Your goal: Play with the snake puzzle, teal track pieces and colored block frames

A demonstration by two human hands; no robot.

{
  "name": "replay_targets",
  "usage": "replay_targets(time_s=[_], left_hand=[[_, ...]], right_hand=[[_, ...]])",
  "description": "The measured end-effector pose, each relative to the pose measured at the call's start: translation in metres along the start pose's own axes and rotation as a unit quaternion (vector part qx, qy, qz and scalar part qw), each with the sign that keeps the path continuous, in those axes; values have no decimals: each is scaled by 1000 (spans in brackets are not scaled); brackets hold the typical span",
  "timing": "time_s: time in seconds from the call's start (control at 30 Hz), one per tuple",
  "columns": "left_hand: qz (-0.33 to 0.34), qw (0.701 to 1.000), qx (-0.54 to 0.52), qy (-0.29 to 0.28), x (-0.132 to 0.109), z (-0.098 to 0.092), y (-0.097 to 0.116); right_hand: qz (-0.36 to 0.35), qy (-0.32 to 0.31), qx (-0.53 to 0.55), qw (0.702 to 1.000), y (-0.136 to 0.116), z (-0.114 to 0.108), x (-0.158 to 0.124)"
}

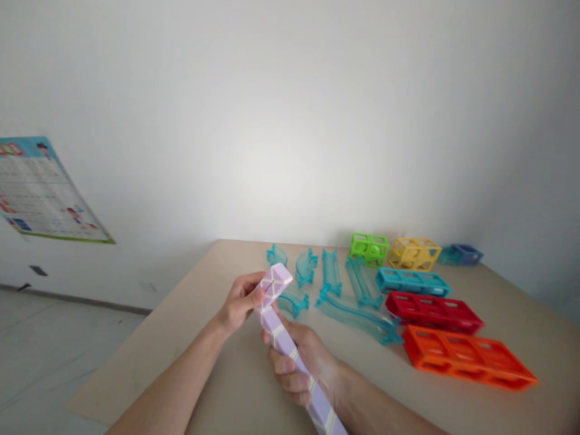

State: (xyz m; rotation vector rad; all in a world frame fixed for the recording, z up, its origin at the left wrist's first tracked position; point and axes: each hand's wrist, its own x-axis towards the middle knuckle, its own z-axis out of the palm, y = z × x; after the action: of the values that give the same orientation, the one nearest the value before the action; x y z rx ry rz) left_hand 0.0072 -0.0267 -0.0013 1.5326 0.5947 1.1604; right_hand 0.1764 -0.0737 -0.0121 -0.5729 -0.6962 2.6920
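Observation:
A long purple and white snake puzzle (pixel 284 342) made of wedge segments is held above the table. Its upper end is bent over into a short folded head, while the rest runs straight down to the bottom edge of the view. My left hand (pixel 241 300) pinches the folded upper end between thumb and fingers. Lower down, my right hand (pixel 308 356) wraps its fingers round the straight length. Just behind the puzzle's upper end lies a curved clear-blue track piece (pixel 293 304), partly hidden by it.
More clear-blue tracks (pixel 332 272) lie on the beige table (pixel 181 320). At right stand orange (pixel 469 356), red (pixel 435 312) and blue (pixel 413 282) open frame blocks, with green (pixel 369 249) and yellow (pixel 414 253) ones by the wall. A poster (pixel 49 190) hangs at left.

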Motion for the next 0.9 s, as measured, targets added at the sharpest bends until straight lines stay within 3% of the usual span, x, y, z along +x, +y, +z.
replay_targets(time_s=[0.13, 0.3, 0.43, 0.53, 0.73, 0.9], left_hand=[[-9, 999, -45, -17, 1, 5, 4], [-56, 997, -47, -8, 5, 7, 3], [-81, 994, 25, 65, 8, 6, -2], [-79, 991, 62, 85, 10, 5, -4], [-90, 994, 44, 40, 7, 6, 0], [-57, 992, 112, -1, 5, 7, 11]], right_hand=[[-15, -4, 7, 1000, 2, -3, 2], [-148, 56, -41, 986, 8, 0, 5], [-292, 150, -187, 926, 14, 3, 9], [-303, 217, -244, 895, 18, 3, 13], [-283, 183, -223, 915, 23, 2, 15], [-244, 135, -125, 952, 21, 6, 12]])
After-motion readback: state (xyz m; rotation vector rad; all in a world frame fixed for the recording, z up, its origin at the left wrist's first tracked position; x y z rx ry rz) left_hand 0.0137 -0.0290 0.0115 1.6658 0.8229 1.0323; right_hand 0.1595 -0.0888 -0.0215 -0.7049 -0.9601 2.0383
